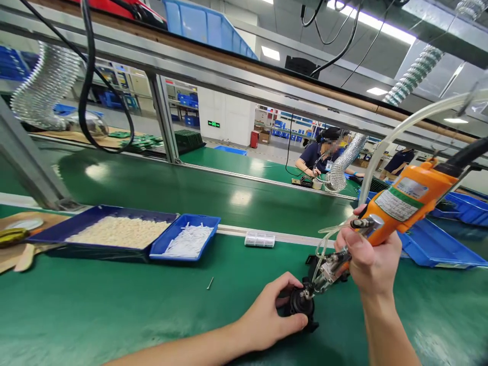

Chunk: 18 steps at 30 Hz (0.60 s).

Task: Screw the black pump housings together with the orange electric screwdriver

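Note:
My right hand [371,256] is wrapped round an orange electric screwdriver [404,201], which tilts down to the left with a clear tube and metal fittings along its front. Its tip meets a round black plastic part [301,304] on the green bench. Around that part curl the fingers and thumb of my left hand [276,312], gripping it against the bench top. Another black part [312,262] lies just behind, mostly covered by the screwdriver's nose. A single screw [210,283] rests on the bench to the left.
A dark blue tray [107,211] of cream-coloured pieces and a smaller blue tray [160,249] of white pieces stand at left. A white labelled block [260,239] lies behind my hands. Blue bins [438,244] sit at right. A co-worker [324,155] sits across the bench.

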Available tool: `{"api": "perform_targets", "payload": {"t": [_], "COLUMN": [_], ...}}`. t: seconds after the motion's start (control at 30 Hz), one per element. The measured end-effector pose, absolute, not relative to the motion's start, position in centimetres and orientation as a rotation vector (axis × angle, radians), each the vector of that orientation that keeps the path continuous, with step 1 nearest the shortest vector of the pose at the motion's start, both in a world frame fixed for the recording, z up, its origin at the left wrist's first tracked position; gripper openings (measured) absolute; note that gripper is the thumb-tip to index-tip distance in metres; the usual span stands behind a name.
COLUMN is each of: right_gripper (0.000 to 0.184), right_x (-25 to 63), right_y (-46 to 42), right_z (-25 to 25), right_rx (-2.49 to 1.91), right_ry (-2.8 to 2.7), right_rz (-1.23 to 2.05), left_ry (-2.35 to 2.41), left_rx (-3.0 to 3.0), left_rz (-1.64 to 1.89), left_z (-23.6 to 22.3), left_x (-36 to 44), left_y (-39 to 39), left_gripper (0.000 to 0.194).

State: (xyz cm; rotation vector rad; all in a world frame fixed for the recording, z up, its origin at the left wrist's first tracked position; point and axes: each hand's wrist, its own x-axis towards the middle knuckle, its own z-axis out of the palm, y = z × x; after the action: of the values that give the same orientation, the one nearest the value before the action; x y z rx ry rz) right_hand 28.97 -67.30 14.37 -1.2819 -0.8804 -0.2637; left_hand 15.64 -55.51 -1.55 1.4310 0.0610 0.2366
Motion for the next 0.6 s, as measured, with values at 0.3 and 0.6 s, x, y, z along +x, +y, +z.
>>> {"api": "perform_targets", "payload": {"t": [0.3,0.6], "right_gripper": [0.04,0.054], "right_x": [27.1,28.9], "right_y": [-66.2,-70.6], "right_z": [14.6,16.0], "right_rx": [-1.295,-1.362], "right_ry": [-0.808,-0.774], "right_rz": [-0.275,-0.426], "left_ry": [0.063,0.027], "left_rx": [1.431,1.563], "left_rz": [0.237,0.31], "left_z": [-1.3,-3.3], "left_x": [15.7,15.4], "left_y": [-55.8,-55.7], "left_gripper": [0.041,0.056]}}
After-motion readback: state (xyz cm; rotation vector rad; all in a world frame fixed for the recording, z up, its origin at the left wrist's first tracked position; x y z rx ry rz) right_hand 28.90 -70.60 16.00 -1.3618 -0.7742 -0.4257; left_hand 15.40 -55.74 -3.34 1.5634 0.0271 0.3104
